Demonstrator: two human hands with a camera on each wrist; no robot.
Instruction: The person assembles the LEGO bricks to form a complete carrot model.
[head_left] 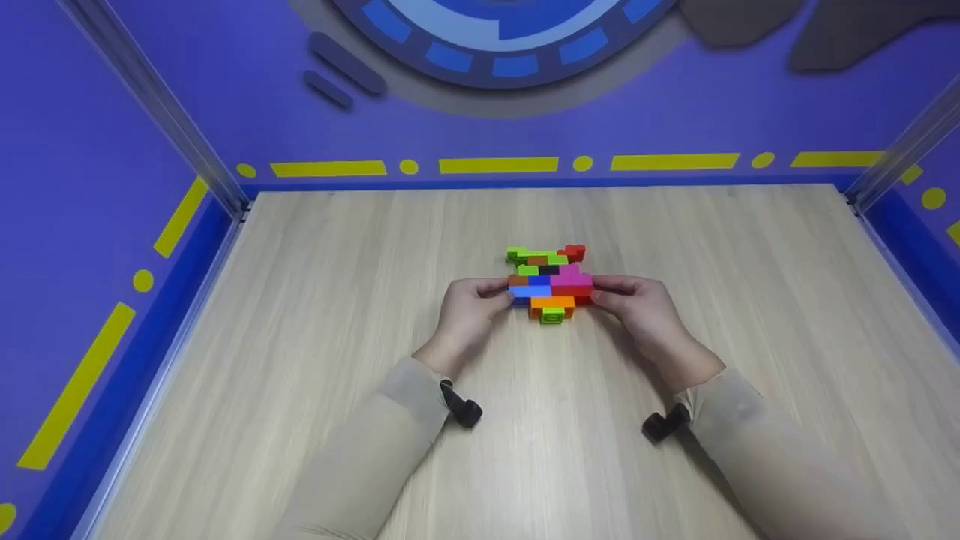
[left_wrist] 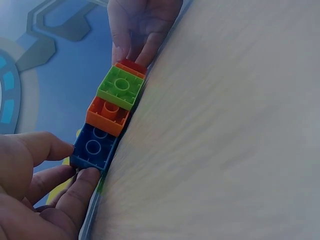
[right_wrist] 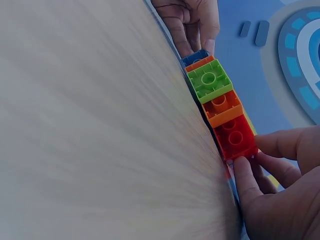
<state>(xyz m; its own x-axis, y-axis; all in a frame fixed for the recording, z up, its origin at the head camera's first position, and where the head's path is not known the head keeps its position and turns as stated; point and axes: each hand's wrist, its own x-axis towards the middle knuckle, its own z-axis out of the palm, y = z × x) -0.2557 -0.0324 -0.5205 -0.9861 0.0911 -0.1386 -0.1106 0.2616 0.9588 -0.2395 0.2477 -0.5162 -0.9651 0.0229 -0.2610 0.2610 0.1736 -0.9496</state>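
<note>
A figure built of multicoloured toy building bricks [head_left: 571, 279] lies near the middle of the table, between both hands. My left hand [head_left: 472, 311] pinches its left side, thumb and fingers at a blue brick [left_wrist: 90, 152]. On the opposite side my right hand [head_left: 641, 304] pinches a red brick [right_wrist: 237, 142]. Toward me, an orange brick [head_left: 536, 307] and a lime green brick [head_left: 553, 316] stick out, their hollow undersides facing the wrist cameras. Farther back are lime green pieces [head_left: 517, 253] and a red piece [head_left: 575, 253]. The fingers partly hide the outer bricks.
The pale wood-grain table [head_left: 337, 300] spreads around the hands. A blue back wall [head_left: 487, 135] with yellow markings rises behind it, with a side wall [head_left: 75, 225] at left and another at right. Black wrist camera mounts [head_left: 466, 411] hang at both sleeves.
</note>
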